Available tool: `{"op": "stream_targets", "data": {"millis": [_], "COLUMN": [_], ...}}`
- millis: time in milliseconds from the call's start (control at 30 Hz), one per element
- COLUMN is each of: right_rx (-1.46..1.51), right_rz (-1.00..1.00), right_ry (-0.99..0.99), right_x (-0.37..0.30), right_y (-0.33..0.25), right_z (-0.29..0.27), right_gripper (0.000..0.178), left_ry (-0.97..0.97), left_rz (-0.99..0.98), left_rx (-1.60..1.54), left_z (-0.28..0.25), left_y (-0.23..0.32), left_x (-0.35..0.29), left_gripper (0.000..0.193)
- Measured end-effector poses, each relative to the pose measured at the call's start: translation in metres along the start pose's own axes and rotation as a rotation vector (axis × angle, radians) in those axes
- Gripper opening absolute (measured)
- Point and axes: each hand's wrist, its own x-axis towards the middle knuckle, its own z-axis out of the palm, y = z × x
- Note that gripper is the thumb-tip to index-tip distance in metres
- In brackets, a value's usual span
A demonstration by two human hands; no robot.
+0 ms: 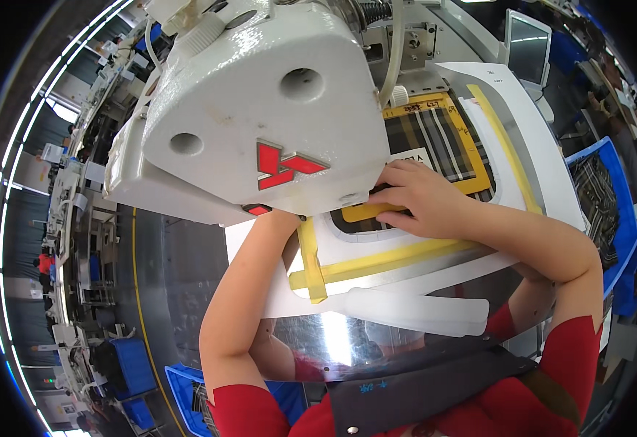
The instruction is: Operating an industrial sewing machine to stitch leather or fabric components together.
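My right hand (424,197) rests over the near left part of a yellow frame (470,156), its thumb and fingers spread apart. Inside that frame lies dark plaid fabric (446,149) with pale stripes. A small white printed label (414,156) sits on the fabric beside my fingertips. My left forearm (256,277) reaches in beneath the white head of a sewing machine (260,116). The machine head hides my left hand, so its fingers do not show. Both arms lie over a white plate (362,251) edged with yellow tape (398,262).
A translucent white plastic piece (417,309) lies on the shiny metal table (304,335) in front of me. At the right, a blue bin (628,218) holds plaid fabric, and another blue bin (180,379) stands lower left. A screen (528,49) stands far right.
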Motion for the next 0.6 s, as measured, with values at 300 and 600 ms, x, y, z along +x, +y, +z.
{"op": "stream_targets", "data": {"millis": [300,600], "right_rx": [0.178,-0.291], "right_rz": [0.129,-0.087], "right_ry": [-0.131,0.032], "right_x": [0.008,0.027], "right_y": [-0.011,0.011], "right_z": [-0.012,-0.009], "right_gripper": [0.027,0.035], "left_ry": [-0.023,0.013], "left_rz": [0.392,0.211], "left_rx": [0.648,0.705], "left_z": [-0.016,-0.011], "left_y": [-0.013,-0.005], "left_x": [-0.025,-0.044], "left_gripper": [0.037,0.029]}}
